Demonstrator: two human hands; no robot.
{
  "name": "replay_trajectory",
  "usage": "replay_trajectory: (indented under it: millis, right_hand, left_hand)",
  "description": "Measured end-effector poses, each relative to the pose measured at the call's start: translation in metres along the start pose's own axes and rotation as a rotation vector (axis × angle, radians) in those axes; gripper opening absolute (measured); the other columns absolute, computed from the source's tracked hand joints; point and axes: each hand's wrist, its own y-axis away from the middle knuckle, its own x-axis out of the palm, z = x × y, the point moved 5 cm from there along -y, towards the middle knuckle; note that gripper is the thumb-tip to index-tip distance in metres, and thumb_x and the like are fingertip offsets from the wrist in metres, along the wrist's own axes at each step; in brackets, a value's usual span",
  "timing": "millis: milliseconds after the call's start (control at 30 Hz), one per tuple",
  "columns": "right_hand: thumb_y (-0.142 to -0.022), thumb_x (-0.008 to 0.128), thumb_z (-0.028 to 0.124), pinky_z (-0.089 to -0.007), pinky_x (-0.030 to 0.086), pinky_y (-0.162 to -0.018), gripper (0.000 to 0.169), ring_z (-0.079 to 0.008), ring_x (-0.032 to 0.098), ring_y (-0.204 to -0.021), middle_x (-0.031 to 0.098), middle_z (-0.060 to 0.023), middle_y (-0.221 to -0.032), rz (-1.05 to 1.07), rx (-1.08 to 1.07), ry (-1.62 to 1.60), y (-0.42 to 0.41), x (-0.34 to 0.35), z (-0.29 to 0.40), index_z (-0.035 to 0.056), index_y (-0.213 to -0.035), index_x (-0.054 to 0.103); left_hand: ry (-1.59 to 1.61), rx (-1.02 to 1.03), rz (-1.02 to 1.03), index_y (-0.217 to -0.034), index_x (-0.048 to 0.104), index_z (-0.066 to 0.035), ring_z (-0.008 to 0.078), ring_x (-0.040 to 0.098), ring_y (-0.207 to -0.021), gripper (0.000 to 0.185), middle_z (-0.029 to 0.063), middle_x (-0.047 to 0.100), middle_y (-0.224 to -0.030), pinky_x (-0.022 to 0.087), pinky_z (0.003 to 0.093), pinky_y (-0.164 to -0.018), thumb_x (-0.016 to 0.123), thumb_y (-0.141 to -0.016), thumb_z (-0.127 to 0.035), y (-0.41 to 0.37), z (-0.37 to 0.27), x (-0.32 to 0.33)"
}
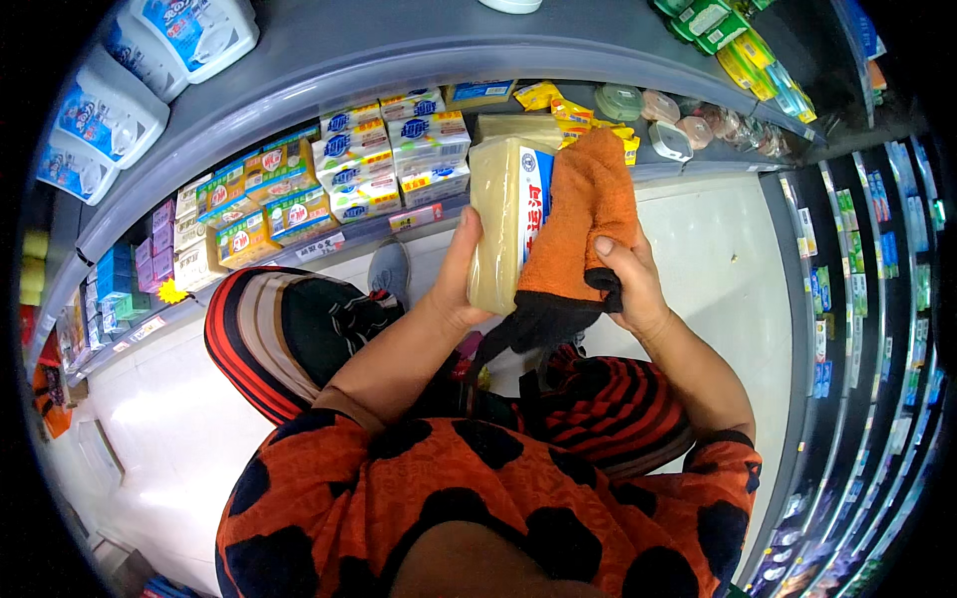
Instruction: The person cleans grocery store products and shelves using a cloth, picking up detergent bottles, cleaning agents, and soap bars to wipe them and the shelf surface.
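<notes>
My left hand (457, 280) grips the left side of a pale yellow laundry soap pack (493, 232) in clear wrapping, with a blue and white label that bears writing. It is held up in front of the lower shelf. In my right hand (632, 276) is an orange cloth (579, 217) with a dark edge, its thumb pressed on the fabric. The cloth lies against the label side of the pack and covers part of it. A dark end of the cloth hangs below. My right fingers are mostly hidden behind the cloth.
On the lower shelf stand white-and-blue soap packs (357, 161), orange-yellow soap packs (280, 172), yellow packets (538, 96) and soap boxes (671, 140). White detergent bottles (105, 112) stand on the upper shelf (389, 34), whose edge juts out above. Another shelf rack (845, 314) is at right.
</notes>
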Motion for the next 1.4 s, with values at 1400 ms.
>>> replay_trajectory:
  millis: [1400]
  right_hand:
    - [-0.070,0.064,0.015,-0.0364,0.049,-0.078,0.056,-0.0272,0.058,-0.093,0.055,-0.0167,-0.114,-0.005,-0.851,1.082,0.002,0.033,0.063,0.0018,-0.123,0.050]
  left_hand:
    - [0.413,-0.042,0.101,-0.135,0.039,-0.018,0.0296,0.047,-0.119,0.069,0.0096,0.046,-0.133,0.034,0.0503,-0.102,0.048,-0.079,-0.057,-0.024,0.004,-0.019]
